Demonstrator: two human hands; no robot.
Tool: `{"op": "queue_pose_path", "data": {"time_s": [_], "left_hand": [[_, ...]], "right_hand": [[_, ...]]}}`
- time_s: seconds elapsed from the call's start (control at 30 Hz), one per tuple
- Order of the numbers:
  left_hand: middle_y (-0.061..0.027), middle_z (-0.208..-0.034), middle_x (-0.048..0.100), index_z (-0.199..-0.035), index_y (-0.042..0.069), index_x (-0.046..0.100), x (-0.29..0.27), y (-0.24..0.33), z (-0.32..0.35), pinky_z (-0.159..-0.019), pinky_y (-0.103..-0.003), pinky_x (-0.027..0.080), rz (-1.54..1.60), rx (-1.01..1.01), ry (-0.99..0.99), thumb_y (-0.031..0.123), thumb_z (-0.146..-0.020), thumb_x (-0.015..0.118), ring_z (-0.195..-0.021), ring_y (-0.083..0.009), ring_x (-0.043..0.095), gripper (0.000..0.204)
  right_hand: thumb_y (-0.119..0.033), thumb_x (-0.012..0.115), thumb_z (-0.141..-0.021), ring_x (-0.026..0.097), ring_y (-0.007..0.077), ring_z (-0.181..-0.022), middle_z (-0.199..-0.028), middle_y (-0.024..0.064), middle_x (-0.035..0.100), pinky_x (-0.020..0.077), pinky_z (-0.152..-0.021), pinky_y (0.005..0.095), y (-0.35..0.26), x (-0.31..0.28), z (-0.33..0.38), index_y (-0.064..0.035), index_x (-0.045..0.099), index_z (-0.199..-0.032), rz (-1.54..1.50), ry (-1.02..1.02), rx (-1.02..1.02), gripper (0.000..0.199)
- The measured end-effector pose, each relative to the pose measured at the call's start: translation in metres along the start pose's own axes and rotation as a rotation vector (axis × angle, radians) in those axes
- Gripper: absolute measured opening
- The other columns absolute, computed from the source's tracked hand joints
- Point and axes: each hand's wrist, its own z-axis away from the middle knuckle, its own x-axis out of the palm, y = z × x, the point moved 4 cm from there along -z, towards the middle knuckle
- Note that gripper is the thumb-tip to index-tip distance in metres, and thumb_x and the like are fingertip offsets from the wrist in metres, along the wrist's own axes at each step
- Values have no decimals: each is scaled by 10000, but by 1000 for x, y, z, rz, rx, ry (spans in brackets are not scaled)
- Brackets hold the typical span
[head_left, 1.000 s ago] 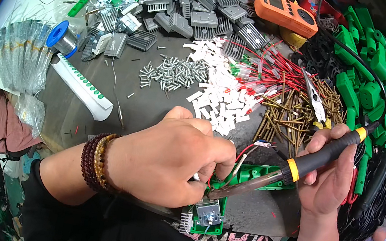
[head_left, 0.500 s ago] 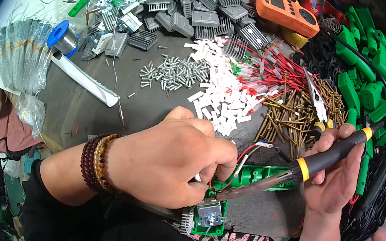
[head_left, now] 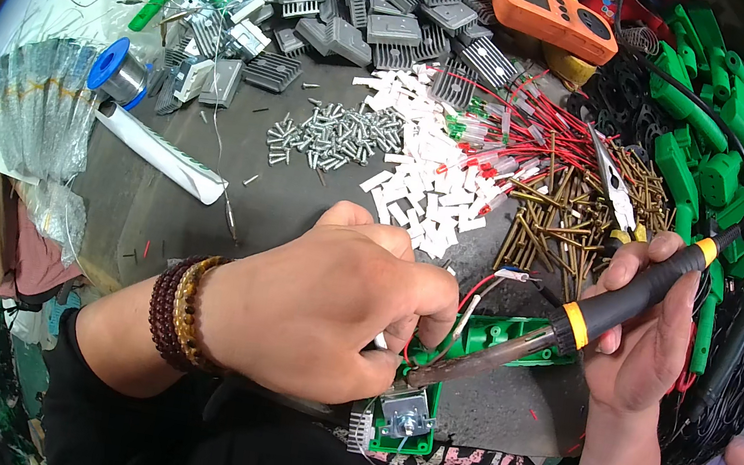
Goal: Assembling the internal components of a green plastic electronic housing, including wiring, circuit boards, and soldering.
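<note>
My right hand (head_left: 641, 343) grips a soldering iron (head_left: 639, 294) by its black handle with orange rings. The iron's brown shaft slants down to the left, its tip by a green plastic housing (head_left: 427, 436) at the table's near edge. Inside that housing sits a metal part with a screw, with a finned grey piece beside it. My left hand (head_left: 331, 309), wearing bead bracelets, is closed in a pinch over the housing's upper end. A small white bit shows at its fingertips; the rest is hidden. Red and white wires (head_left: 465, 320) rise beside the fingers, over another green shell (head_left: 521, 339).
Beyond my hands lie white sleeves (head_left: 433, 213), silver screws (head_left: 334, 137), brass-coloured screws (head_left: 548, 226), red-wired lamps (head_left: 544, 128) and pliers (head_left: 615, 183). Finned grey parts (head_left: 394, 30), an orange meter (head_left: 557, 18) and green housings (head_left: 716, 180) stand farther off. A solder spool (head_left: 124, 76) is at left.
The view has shifted very slightly. Both hands and the soldering iron stay in nearly the same pose over the green housing.
</note>
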Motion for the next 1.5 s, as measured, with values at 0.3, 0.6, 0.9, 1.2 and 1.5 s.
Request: {"op": "queue_pose_path", "data": {"time_s": [0.3,0.6,0.9,1.2,1.5], "left_hand": [[89,-780,663,-955,149,665,-1,1,1,-881,-365,329,-29,17,14,109,-731,675,-893,-173,569,227],[66,-798,668,-961,138,663,-2,0,1,-874,-361,328,-20,15,2,111,-729,675,-911,-179,574,234],[53,-793,676,-956,129,656,-2,0,3,-843,-369,336,9,44,44,79,-712,686,-879,-182,601,251],[56,-780,682,-963,126,653,-1,0,3,-840,-370,336,11,37,43,83,-716,688,-881,-187,598,253],[45,-777,678,-953,123,653,-1,0,2,-830,-365,337,6,46,54,85,-717,684,-871,-188,598,241]], "right_hand": [[-395,408,-1068,505,106,-512,-933,175,642,423,-474,206,0,1,0,-54,484,-1206,6,7,-1,375],[-409,415,-1065,508,103,-514,-937,168,639,425,-465,202,-1,0,0,-63,483,-1214,2,32,12,383],[-405,419,-1065,511,97,-519,-956,160,634,431,-466,197,-1,0,0,-69,479,-1221,-6,32,13,375],[-391,428,-1076,513,84,-525,-994,101,616,451,-498,200,-5,0,1,-108,479,-1197,9,-57,39,312],[-375,429,-1077,515,84,-522,-1010,111,611,452,-488,201,-5,-1,-2,-100,477,-1201,16,-85,19,305]]}}
